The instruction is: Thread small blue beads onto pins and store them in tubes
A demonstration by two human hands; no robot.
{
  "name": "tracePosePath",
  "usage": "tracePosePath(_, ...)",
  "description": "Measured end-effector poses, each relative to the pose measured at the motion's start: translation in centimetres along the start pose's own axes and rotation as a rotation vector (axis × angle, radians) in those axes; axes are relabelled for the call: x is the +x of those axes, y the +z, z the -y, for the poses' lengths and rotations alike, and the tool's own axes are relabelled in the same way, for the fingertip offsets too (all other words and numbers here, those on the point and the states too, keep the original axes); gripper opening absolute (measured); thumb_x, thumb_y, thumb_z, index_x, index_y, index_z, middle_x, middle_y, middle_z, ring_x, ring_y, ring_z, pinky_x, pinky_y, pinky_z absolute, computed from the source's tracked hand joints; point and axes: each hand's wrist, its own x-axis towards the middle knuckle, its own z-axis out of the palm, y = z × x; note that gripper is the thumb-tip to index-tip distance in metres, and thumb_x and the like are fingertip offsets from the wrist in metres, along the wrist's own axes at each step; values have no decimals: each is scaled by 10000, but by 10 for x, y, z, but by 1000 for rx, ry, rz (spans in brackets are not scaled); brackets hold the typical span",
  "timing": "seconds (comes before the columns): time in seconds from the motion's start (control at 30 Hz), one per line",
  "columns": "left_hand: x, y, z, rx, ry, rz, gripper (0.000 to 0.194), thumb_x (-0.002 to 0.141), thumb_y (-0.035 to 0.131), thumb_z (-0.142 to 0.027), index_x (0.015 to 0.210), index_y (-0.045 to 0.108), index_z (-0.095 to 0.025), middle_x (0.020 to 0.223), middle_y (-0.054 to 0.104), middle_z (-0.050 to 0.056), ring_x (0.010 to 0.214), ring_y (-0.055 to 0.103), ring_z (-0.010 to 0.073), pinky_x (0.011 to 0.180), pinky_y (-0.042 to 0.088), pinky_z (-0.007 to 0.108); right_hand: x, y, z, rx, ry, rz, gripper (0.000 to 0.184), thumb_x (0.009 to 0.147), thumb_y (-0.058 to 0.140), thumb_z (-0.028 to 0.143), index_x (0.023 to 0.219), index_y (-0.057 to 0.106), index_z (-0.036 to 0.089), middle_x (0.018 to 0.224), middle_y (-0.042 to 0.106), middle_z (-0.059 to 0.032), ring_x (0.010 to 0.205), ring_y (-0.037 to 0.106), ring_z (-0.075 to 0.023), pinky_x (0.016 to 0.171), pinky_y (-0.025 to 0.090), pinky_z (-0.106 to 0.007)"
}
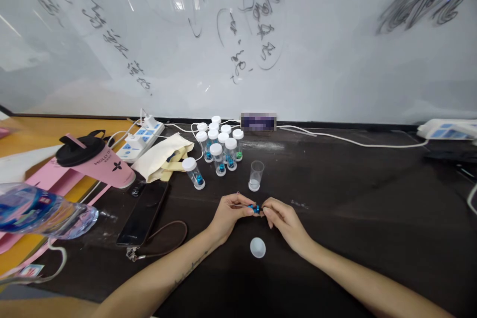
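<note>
Between thumb and fingers, my left hand [230, 217] pinches a small shiny blue piece [255, 208], its exact kind too small to tell. A thin pale strand or rod lies along the left fingers. My right hand [283, 219] is closed at the blue piece's right end, its fingertips on a tiny dark part I cannot make out. Just beyond the hands stands an uncapped clear plastic vial [256, 175]. Nearer to me, a white round cap [258, 247] lies on the dark table. A capped vial [194, 174] with a blue piece inside stands to the left.
Several white-capped vials [223, 146] cluster at the back. Leftward are a black phone [143, 213] with a strap, a cream cloth pouch [160, 156], a pink cup [100, 164], a water bottle [44, 211] and a power strip [139, 141]. A whiteboard [316, 59] rises behind.
</note>
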Motion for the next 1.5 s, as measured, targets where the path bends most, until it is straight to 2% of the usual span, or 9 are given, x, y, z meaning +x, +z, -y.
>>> tracePosePath(0.17, 0, 1, -2, 4, 5, -6, 187, 613, 819, -151, 773, 725, -130, 721, 729, 43, 671, 672, 150, 729, 497, 273, 0, 2, -3, 3, 7, -22, 118, 917, 572, 319, 933, 593, 204, 788, 526, 16, 576, 488, -97, 549, 365, -244)
tracePosePath(0.33, 0, 1, -4, 18, 10, -2, 182, 622, 817, -166, 775, 725, -127, 719, 726, 44, 676, 667, 147, 734, 492, 271, -2, 3, -5, 52, -16, -43, 148, 884, 616, 313, 992, 587, 215, 980, 543, -22, 568, 487, -79, 545, 386, -244)
tracePosePath(0.47, 0, 1, -4, 12, -7, -7, 190, 613, 820, -162, 772, 722, -128, 734, 724, 41, 666, 673, 155, 731, 501, 286, -2, 1, -2, 29, 18, -42, 191, 914, 565, 360, 1028, 566, 206, 763, 544, 12, 571, 504, -113, 551, 394, -248)
tracePosePath(0.63, 0, 2, -4, 6, -20, -2, 206, 592, 831, -158, 762, 721, -121, 731, 728, 50, 662, 672, 160, 722, 502, 287, 0, 0, 2, -22, 26, -17, 297, 956, 473, 392, 805, 613, 178, 642, 523, 13, 567, 501, -123, 571, 394, -257)
tracePosePath(0.8, 0, 2, -6, 5, -12, -13, 191, 605, 825, -168, 758, 721, -122, 705, 724, 42, 660, 664, 149, 725, 493, 275, -1, 3, 0, -17, 24, -34, 171, 912, 564, 364, 954, 594, 201, 769, 558, 6, 568, 501, -110, 558, 389, -250)
tracePosePath(0.93, 0, 1, -4, 5, -7, -7, 190, 608, 823, -160, 766, 723, -126, 727, 726, 44, 665, 666, 149, 730, 494, 279, -2, 3, -1, 23, 25, -58, 231, 870, 624, 360, 1036, 551, 217, 770, 546, 17, 572, 510, -115, 556, 401, -249)
tracePosePath(1.17, 1, 1, -3, 11, -25, -19, 218, 583, 840, -182, 755, 721, -118, 731, 726, 52, 656, 674, 165, 725, 507, 296, 0, 1, 3, -19, 33, -25, 266, 949, 490, 389, 819, 600, 184, 689, 519, 8, 578, 500, -118, 565, 407, -251)
tracePosePath(1.37, 1, 1, -4, 19, -22, -38, 228, 578, 844, -186, 759, 722, -122, 714, 719, 49, 663, 670, 164, 729, 508, 296, -2, 3, -2, 10, 13, -65, 184, 883, 606, 364, 990, 579, 216, 902, 551, -18, 584, 512, -104, 549, 410, -251)
tracePosePath(1.5, 1, 2, -4, 20, -23, -29, 224, 582, 844, -197, 753, 720, -123, 749, 721, 51, 662, 676, 169, 734, 518, 312, -2, 1, -1, 32, 15, -55, 201, 930, 523, 389, 1005, 574, 210, 843, 545, -12, 598, 522, -116, 567, 426, -254)
